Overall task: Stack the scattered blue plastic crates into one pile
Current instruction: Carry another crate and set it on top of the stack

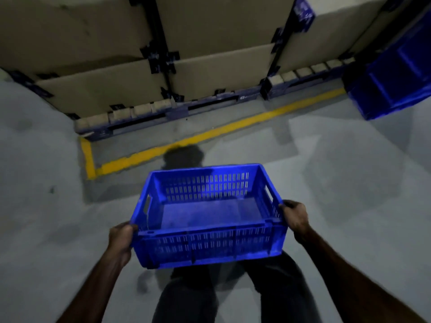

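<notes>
I carry an empty blue plastic crate with slotted walls above the grey floor, in front of my legs. My left hand grips its near left corner, fingers curled over the rim. My right hand grips the right side rim. The crate sits roughly level, its open top toward me. At the far right edge stands a pile of blue crates, partly cut off by the frame.
Large cardboard boxes on dark pallets line the back. A yellow floor line runs in front of them and turns a corner at the left. Grey concrete floor spreads between me and the blue pile.
</notes>
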### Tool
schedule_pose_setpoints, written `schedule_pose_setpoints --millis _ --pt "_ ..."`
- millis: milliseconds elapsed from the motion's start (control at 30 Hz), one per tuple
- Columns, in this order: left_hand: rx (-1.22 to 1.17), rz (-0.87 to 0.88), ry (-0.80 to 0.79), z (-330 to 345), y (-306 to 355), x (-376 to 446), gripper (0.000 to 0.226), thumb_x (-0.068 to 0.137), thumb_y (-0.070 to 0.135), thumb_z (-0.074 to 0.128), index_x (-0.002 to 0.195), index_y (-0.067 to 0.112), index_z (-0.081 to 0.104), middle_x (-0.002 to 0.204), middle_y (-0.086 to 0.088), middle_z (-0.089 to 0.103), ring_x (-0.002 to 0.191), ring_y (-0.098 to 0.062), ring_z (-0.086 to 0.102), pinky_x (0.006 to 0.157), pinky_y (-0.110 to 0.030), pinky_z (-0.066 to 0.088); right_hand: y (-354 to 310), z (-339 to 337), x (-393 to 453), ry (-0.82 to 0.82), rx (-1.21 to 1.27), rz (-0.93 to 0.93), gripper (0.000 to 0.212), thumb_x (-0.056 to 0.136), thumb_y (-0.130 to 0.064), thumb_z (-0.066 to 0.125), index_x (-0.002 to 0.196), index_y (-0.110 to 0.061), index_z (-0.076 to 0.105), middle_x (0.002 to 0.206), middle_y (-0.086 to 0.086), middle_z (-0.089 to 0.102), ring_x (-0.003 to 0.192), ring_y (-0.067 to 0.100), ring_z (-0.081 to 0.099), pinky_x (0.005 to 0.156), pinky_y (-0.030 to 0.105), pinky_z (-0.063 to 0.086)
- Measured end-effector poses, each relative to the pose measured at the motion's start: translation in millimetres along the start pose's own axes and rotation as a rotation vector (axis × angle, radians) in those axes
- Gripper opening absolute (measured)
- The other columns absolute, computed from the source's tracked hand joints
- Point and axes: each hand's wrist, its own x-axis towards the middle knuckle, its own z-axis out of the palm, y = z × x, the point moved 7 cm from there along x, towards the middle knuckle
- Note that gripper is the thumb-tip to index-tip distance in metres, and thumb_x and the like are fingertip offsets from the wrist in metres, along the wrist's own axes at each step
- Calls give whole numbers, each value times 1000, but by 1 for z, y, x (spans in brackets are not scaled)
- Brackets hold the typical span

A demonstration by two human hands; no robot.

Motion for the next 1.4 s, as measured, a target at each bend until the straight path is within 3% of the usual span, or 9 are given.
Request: schedule_pose_setpoints --millis 133,200,333,500,633,833,1067,1267,1400 --pt "-5 18 -34 -32 25 -79 27 85 -13 47 88 7 64 81 -13 61 56 -19 61 34 -17 42 -13 -69 -84 67 92 29 21 90 -13 60 98 -17 79 89 5 76 83 27 71 73 33 54" --pt "9 35 -70 -44 37 -116 24 85 -12 47 83 6 63 77 -14 62 62 -25 57 33 -15 37 -19 -100 -118 93 109 7 20 89 -16 62 99 -19 79 89 2 78 85 26 73 75 36 58" --pt "-20 73 -169 -54 62 -187 24 88 -9 46 89 5 66 69 -11 67 41 -9 59 36 -18 42 -20 -160 -176 151 186 -40 24 88 -24 67 108 -21 79 93 -2 79 90 23 74 82 40 58" --pt "-68 113 -254 -41 89 -238 18 82 -3 51 88 1 67 83 -20 65 66 -30 59 51 -32 50 1 -214 -224 265 414 -8 29 84 -28 73 111 -18 79 95 0 79 92 26 74 89 45 59" --pt "-68 189 -336 -11 114 -272 25 81 -5 52 97 -4 71 89 -22 68 77 -33 62 69 -41 51 19 -249 -252 360 560 22 22 87 -18 73 109 -15 78 89 2 76 83 25 71 86 39 58" --pt "-12 284 -430 48 151 -303 41 58 11 62 98 4 65 88 -20 57 76 -30 53 62 -40 42 40 -299 -256 407 692 22 22 84 -15 73 105 -18 80 92 6 78 84 27 72 85 42 60" --pt "7 361 -476 115 170 -363 38 54 6 57 92 1 64 86 -20 56 63 -25 49 56 -33 39 52 -358 -243 403 843 -33 34 90 3 60 90 -28 73 67 -16 73 59 5 66 54 14 54" --pt "10 397 -572 205 173 -422 27 73 -11 47 68 10 63 88 -20 68 72 -29 63 65 -34 52 90 -419 -226 383 824 0 34 84 10 48 100 -6 74 86 9 73 72 23 64 60 28 52" --pt "58 392 -650 264 165 -458 28 74 -12 43 72 9 62 71 -7 71 56 -19 63 54 -24 53 123 -456 -214 396 839 24 34 81 11 46 100 -2 71 87 12 72 69 24 63 58 28 51"
